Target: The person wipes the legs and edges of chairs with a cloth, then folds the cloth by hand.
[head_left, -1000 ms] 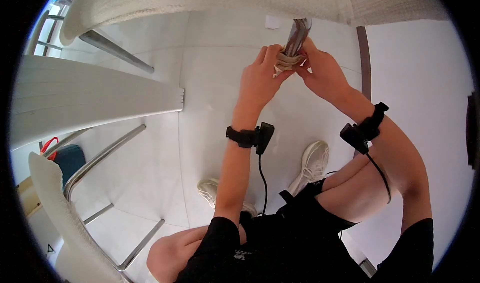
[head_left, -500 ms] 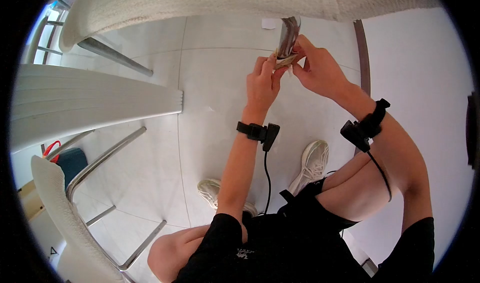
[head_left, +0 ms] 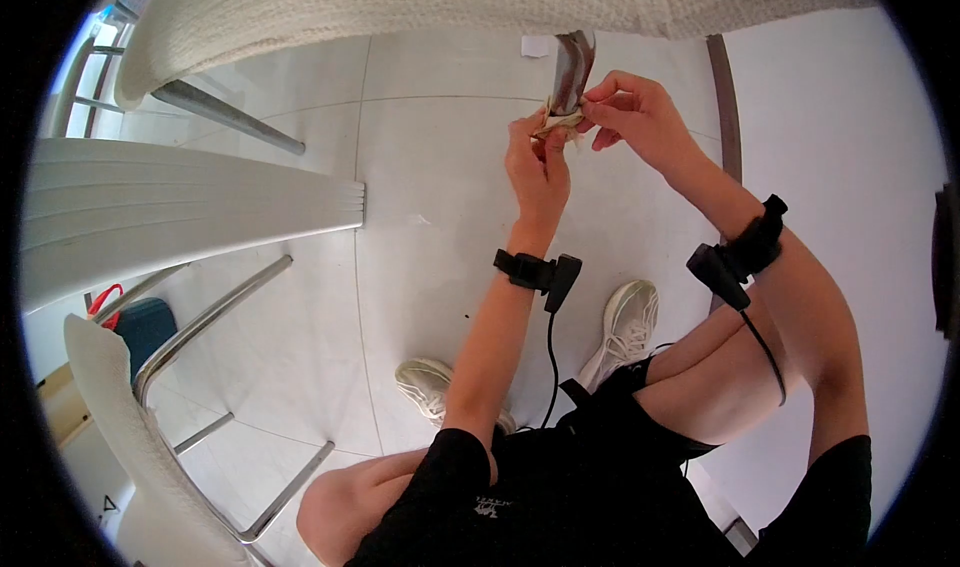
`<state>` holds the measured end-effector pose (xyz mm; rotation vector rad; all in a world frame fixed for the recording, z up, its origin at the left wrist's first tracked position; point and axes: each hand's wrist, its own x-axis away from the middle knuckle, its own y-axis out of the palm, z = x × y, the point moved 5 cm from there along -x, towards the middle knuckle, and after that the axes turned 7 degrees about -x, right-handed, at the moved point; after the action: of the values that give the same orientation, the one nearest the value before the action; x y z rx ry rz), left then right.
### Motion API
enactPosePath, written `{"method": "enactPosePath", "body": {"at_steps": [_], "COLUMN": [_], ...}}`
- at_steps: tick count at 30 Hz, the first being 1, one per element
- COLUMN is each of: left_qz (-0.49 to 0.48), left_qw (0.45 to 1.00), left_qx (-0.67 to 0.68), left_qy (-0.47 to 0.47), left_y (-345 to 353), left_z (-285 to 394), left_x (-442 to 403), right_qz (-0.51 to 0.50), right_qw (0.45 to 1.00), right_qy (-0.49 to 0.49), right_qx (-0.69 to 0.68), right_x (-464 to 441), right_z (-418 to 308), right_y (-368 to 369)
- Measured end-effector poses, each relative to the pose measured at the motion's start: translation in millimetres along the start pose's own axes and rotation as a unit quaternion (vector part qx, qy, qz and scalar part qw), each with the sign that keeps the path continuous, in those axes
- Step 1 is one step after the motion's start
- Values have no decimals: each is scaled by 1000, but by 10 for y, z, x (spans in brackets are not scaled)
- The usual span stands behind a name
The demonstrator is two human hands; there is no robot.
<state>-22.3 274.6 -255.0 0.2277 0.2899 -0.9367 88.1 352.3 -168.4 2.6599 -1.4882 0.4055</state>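
Observation:
A shiny metal chair leg [head_left: 573,72] comes out from under the cream fabric-covered seat [head_left: 430,2]. Around its end sits a crumpled, pale yellowish wrapping [head_left: 560,123] with ragged edges; its exact material is too small to tell. My left hand [head_left: 540,172] grips this wrapping from the left and below, thumb against the fingers. On the other side, my right hand [head_left: 640,117] pinches the wrapping's right edge with thumb and forefinger, beside the leg. Its other fingers are curled.
A white ridged panel [head_left: 200,202] juts in from the left. Below it stands a chair with metal legs [head_left: 220,307] and a dark blue bag [head_left: 148,332]. A white wall [head_left: 840,147] runs along the right. A small white piece [head_left: 538,46] lies on the tiled floor.
My left hand and forearm have shifted right and turned slightly. My right hand has moved a little outward, its lower fingers now curled away from the wrapping.

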Motion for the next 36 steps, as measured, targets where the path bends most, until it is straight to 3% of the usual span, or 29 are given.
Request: {"method": "enactPosePath", "body": {"at_steps": [3,9,12,18,27,36], "left_qz": [43,49,72,88,100,66], "left_qw": [998,969,955,935,957,916], "left_qx": [52,184,216,253,192,247], "left_qy": [-12,-158,-188,-232,-194,-309], "left_y": [39,60,71,96,122,44], "left_z": [46,93,217,316,324,288], "left_x": [11,66,53,43,5,-91], "right_qz": [13,37,77,56,68,77], "right_qw": [999,999,987,966,969,977], "right_qy": [33,12,109,170,181,144], "right_qx": [-16,-19,-87,-187,-151,-134], "right_x": [9,63,84,115,140,159], "right_z": [-22,-88,-46,36,43,32], "right_y": [-22,50,21,44,60,80]}}
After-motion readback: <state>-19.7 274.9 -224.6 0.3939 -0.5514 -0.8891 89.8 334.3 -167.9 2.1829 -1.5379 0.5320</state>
